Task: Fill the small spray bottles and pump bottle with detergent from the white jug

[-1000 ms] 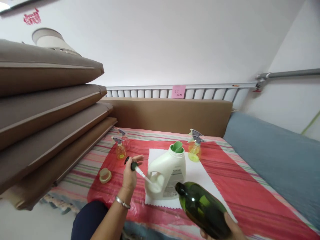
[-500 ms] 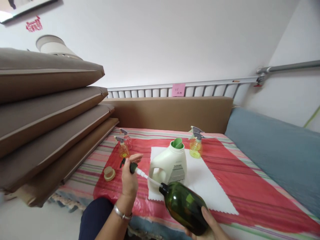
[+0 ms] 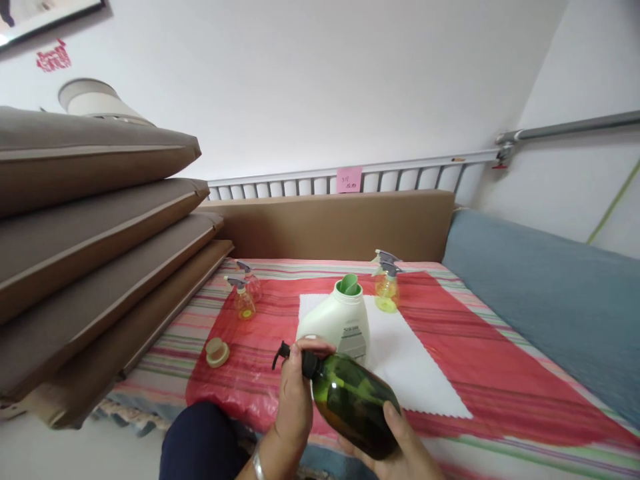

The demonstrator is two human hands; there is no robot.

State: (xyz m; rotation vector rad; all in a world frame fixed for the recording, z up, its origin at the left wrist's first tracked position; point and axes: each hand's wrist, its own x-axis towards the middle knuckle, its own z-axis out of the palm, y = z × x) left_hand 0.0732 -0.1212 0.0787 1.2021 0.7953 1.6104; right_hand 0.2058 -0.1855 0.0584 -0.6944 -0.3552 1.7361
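Note:
A dark green pump bottle (image 3: pixel 356 403) lies tilted in front of me, its neck toward the left, with some liquid showing inside. My right hand (image 3: pixel 395 443) grips the bottle's lower body. At the neck, my left hand (image 3: pixel 300 387) is closed round the black pump head (image 3: pixel 309 363), which sits against the bottle's mouth; its nozzle points left. Just behind stands a pale detergent jug (image 3: pixel 336 320), uncapped, with a green spout inside its opening. The jug's handle is mostly hidden by my left hand.
A round cap (image 3: pixel 217 353) lies at left on the red plastic sheet (image 3: pixel 425 347). Clear spray bottles stand at the back left (image 3: pixel 245 303) and back right (image 3: pixel 387 293). A white cloth (image 3: pixel 400 360) lies under the jug. Stacked brown cushions (image 3: pixel 100 233) rise at left.
The pump's tube has gone into the green bottle, and the pump head now meets the neck. My left hand moved right and down; the bottle shifted slightly left.

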